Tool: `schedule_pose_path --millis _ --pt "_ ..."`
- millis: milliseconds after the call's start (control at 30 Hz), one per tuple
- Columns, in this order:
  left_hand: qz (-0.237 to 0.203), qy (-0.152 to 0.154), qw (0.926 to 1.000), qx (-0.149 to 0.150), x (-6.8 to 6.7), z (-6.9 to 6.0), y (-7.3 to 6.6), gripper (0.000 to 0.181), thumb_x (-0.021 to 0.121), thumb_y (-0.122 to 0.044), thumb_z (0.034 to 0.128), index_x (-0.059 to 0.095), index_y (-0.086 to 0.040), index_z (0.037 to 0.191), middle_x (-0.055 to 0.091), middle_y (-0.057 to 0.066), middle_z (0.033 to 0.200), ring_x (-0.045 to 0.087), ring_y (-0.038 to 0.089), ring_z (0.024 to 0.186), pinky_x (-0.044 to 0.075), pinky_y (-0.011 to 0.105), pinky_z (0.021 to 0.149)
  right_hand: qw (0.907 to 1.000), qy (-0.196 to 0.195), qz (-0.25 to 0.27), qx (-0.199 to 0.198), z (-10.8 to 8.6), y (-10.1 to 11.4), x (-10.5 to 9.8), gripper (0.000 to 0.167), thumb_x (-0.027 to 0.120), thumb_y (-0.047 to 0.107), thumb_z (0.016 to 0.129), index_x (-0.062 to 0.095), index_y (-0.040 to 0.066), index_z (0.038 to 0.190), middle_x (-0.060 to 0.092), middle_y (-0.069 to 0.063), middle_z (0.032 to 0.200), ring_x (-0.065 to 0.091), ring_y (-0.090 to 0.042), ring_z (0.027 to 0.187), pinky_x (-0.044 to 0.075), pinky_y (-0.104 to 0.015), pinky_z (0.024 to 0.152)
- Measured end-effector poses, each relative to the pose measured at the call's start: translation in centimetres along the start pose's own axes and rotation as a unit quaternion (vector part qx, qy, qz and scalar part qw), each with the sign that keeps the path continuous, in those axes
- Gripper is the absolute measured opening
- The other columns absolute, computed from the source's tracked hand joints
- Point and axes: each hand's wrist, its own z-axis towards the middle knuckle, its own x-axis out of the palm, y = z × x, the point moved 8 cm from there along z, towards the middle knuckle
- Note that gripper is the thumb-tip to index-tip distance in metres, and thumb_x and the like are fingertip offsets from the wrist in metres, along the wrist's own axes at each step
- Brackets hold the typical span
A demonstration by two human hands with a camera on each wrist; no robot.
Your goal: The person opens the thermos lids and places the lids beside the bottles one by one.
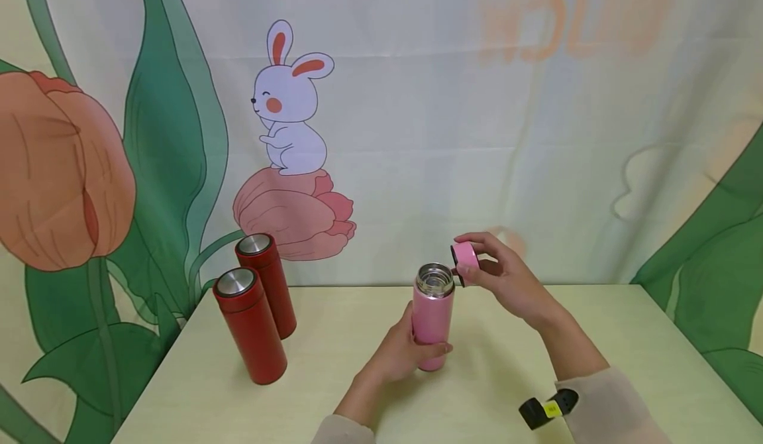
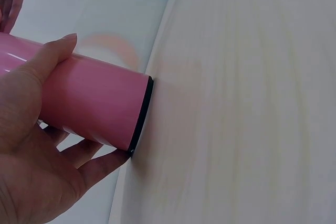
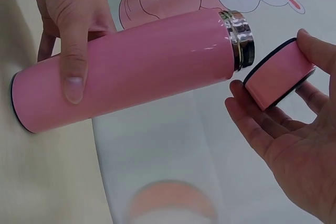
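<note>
A pink thermos bottle (image 1: 432, 318) stands near the middle of the table, its metal mouth (image 1: 435, 279) uncovered. My left hand (image 1: 401, 350) grips the lower body, thumb on one side and fingers round the other. Just right of the mouth, my right hand (image 1: 507, 277) holds the pink lid (image 1: 465, 263) between thumb and fingers. In the right wrist view the lid (image 3: 281, 73) is tilted and apart from the threaded metal neck (image 3: 240, 40). The left wrist view shows the bottle's black base rim (image 2: 140, 116) at the tabletop.
Two red thermos bottles with silver-topped lids, a nearer one (image 1: 253, 328) and a farther one (image 1: 271, 285), stand at the table's left. A printed curtain (image 1: 417, 132) hangs behind the pale table (image 1: 334, 338). A black strap with a yellow tag (image 1: 551, 409) is at my right sleeve.
</note>
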Motion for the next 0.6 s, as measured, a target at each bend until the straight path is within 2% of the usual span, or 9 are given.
schedule_pose_path --millis 367,600 --pt "0.002 -0.003 1.0 -0.004 -0.1 0.1 0.4 0.089 0.087 -0.039 0.0829 0.034 -0.029 0.154 0.065 0.002 0.13 0.064 0.021 0.118 0.048 0.053 0.109 0.9997 -0.007 0.016 -0.015 -0.7 -2.3 0.2 0.05 0.072 0.017 0.098 0.051 0.01 0.143 0.061 -0.021 0.13 0.066 -0.031 0.109 0.06 -0.033 0.092" --pt "0.001 -0.001 1.0 0.004 -0.1 0.1 -0.1 0.091 0.088 -0.039 0.0826 0.033 -0.029 0.155 0.065 0.002 0.13 0.064 0.02 0.118 0.047 0.052 0.108 0.9993 -0.024 0.028 0.0 -1.3 -4.0 0.3 0.052 0.075 0.019 0.096 0.053 0.015 0.143 0.062 -0.021 0.129 0.066 -0.032 0.108 0.06 -0.033 0.091"
